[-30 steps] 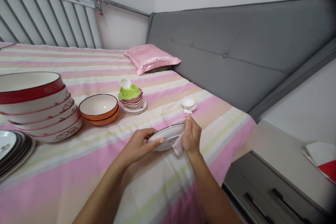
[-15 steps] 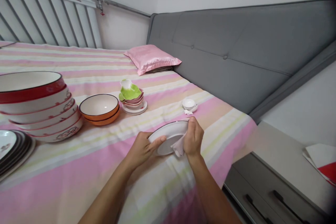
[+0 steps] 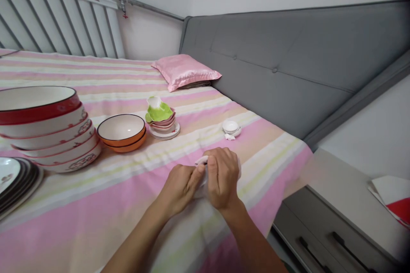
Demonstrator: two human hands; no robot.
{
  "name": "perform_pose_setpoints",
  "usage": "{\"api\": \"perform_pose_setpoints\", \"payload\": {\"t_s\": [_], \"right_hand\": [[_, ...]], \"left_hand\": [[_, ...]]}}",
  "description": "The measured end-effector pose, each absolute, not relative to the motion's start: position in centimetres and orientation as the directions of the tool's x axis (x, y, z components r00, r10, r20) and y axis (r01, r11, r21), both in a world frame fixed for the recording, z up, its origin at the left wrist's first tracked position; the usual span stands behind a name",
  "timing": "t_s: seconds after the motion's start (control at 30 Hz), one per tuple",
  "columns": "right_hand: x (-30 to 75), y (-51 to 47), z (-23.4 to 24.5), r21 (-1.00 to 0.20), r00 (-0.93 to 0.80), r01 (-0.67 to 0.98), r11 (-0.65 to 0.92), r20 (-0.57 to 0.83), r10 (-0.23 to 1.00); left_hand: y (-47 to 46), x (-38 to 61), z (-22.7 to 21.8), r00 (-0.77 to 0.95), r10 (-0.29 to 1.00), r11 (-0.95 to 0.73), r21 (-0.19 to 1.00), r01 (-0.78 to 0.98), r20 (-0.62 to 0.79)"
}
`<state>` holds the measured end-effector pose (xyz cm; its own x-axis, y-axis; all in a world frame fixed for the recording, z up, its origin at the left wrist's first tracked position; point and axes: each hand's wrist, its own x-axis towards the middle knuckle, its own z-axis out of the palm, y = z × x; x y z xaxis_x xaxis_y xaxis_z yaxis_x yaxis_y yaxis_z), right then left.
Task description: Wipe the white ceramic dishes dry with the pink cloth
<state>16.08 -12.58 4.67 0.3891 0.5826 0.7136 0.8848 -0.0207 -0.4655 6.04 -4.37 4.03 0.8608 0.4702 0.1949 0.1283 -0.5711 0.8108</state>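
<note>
Just above the bedspread, my left hand [image 3: 181,185] is closed on a white plate [image 3: 200,190], thumb toward the rim. Most of the plate is hidden behind my hands. My right hand [image 3: 223,177] is closed over a pale cloth [image 3: 201,160], pressed around the plate's edge close beside my left thumb. Beyond my hands sits a small stack of white dishes [image 3: 230,127]. Farther left are green and pink leaf-shaped dishes [image 3: 160,113] stacked on small plates, and two orange bowls [image 3: 121,130], one inside the other.
At the left stand a tall stack of red-rimmed bowls [image 3: 48,136] and a pile of dark-edged plates [image 3: 22,187]. A pink pillow [image 3: 187,70] lies near the grey headboard [image 3: 272,47]. A drawer cabinet [image 3: 339,204] stands right of the bed.
My right hand has moved left across the plate with the cloth, close to my left hand. The plate has tilted and now shows far less of its face.
</note>
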Motion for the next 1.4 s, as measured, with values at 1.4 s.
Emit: {"api": "perform_pose_setpoints", "payload": {"t_s": [1.4], "right_hand": [[18.2,-11.0,1.4,-0.694,0.621,0.716,0.076,0.683,0.384]], "left_hand": [[-2.5,6.4,2.8,0.644,0.764,-0.220,0.951,0.218,0.029]]}}
